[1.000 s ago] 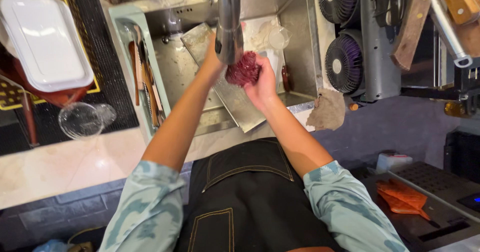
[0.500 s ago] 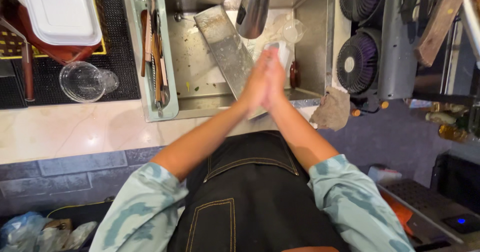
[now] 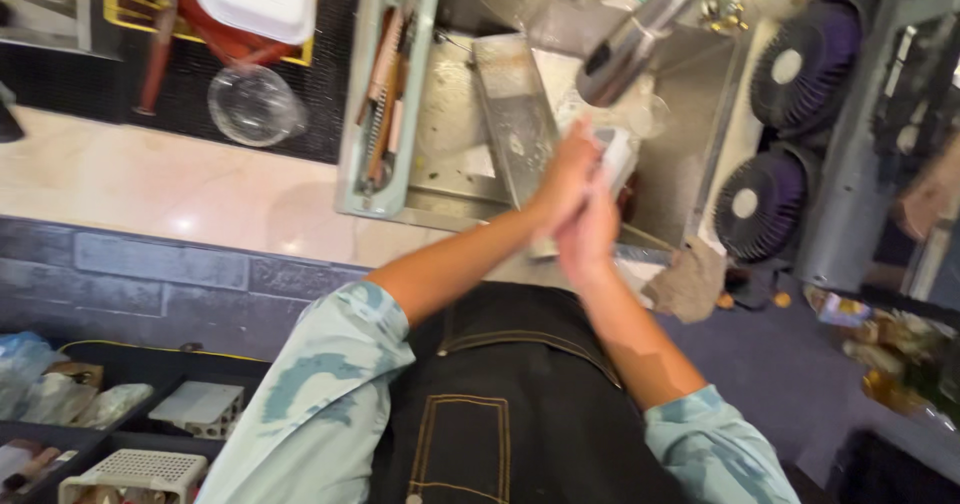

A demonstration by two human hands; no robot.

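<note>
Both hands meet over the steel sink (image 3: 690,154), under the spout of the faucet (image 3: 625,49). The left hand (image 3: 563,179) lies flat against the right hand (image 3: 590,234), palm to palm, fingers stretched out and pressed together rather than curled. A pale, blurred thing shows just beyond the fingertips at the right of the hands, touching them; whether the fingers grip it or only brush it cannot be told, and what it is stays unclear. A long metal tray (image 3: 515,114) leans in the sink just left of the hands. Farther left a narrow green rack (image 3: 385,94) holds utensils. A crumpled rag (image 3: 685,284) rests on the sink's near right corner. 2 purple fans (image 3: 790,124) stand right of the sink.
</note>
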